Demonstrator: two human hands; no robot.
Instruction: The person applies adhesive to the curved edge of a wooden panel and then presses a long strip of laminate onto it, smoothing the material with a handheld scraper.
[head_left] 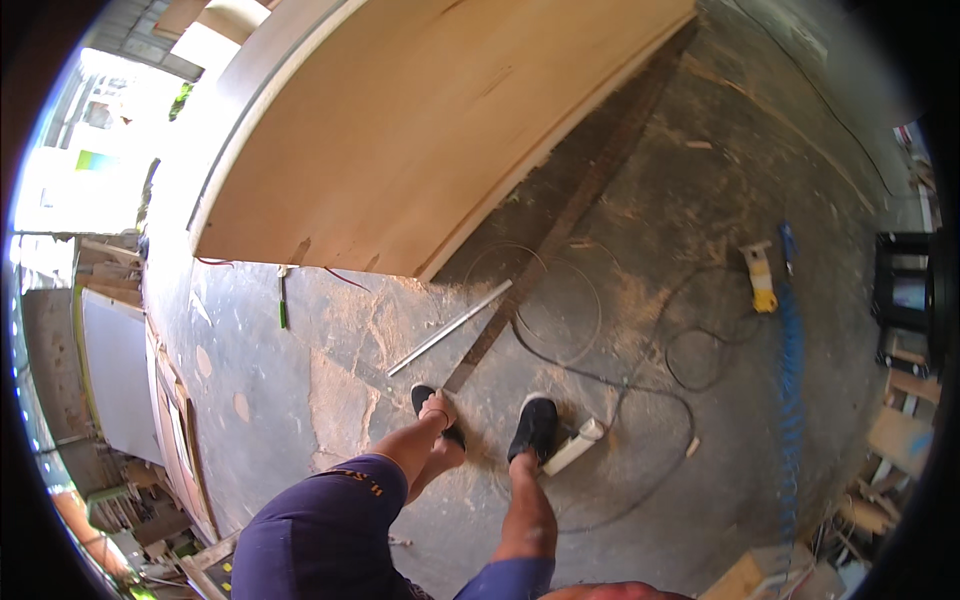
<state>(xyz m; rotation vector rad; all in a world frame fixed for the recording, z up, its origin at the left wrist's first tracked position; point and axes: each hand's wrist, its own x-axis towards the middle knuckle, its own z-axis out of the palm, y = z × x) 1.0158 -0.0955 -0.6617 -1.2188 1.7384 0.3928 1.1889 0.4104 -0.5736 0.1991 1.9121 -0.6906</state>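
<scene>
My left hand (437,406) is low by my left shoe, its fingers closed round the near end of a long, narrow dark-brown strip (575,210). The strip stretches away over the floor to the far corner of a big pale wooden panel structure (400,140). A slim silver metal bar (450,328) lies just left of the strip. My right hand does not show. A bit of skin shows at the lower edge, too cut off to tell which part it is. My black shoes (535,425) stand either side of the strip's near end.
An off-white oblong block (574,447) lies by my right shoe, among dark looping cable (625,386). Farther right are a yellow-and-white tool (761,280) and a coiled blue hose (789,370). A green-handled tool (283,300) lies near the panel; wood scraps (900,435) line the right side.
</scene>
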